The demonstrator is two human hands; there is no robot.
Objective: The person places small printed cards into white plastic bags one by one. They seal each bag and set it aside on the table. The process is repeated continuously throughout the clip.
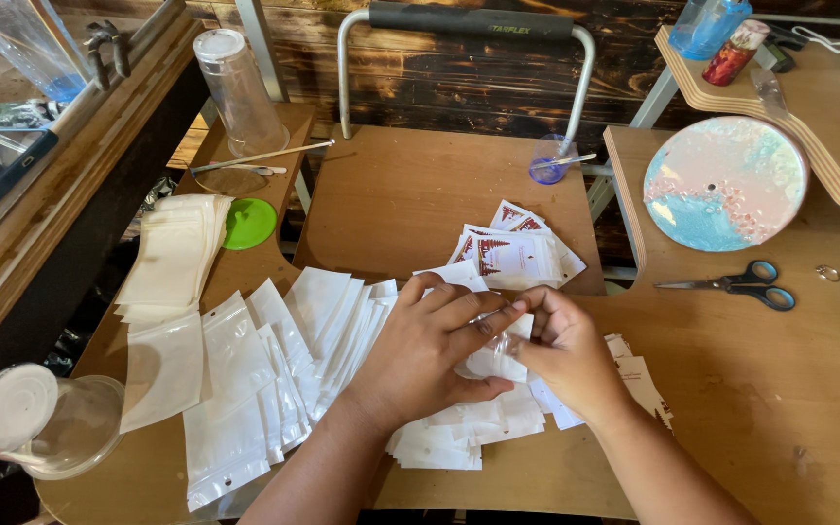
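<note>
Fingers of our left hand (430, 350) and right hand (561, 355) pinch one small clear pouch (498, 358) over the table (780, 408); its long axis seems vertical. White pouches (274, 369) fan left; red-printed cards (512, 255) lie beyond.

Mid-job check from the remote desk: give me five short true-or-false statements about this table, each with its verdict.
1. Both hands, left hand and right hand, hold one small white plastic pouch. True.
2. The blue-handled scissors lie left of the hands. False: they lie to the right.
3. The round green lid lies beside a stack of white pouches. True.
4. The pastel round disc stands upright. False: it lies flat.
5. The tall clear plastic cup is lying on its side. False: it stands upside down.
</note>
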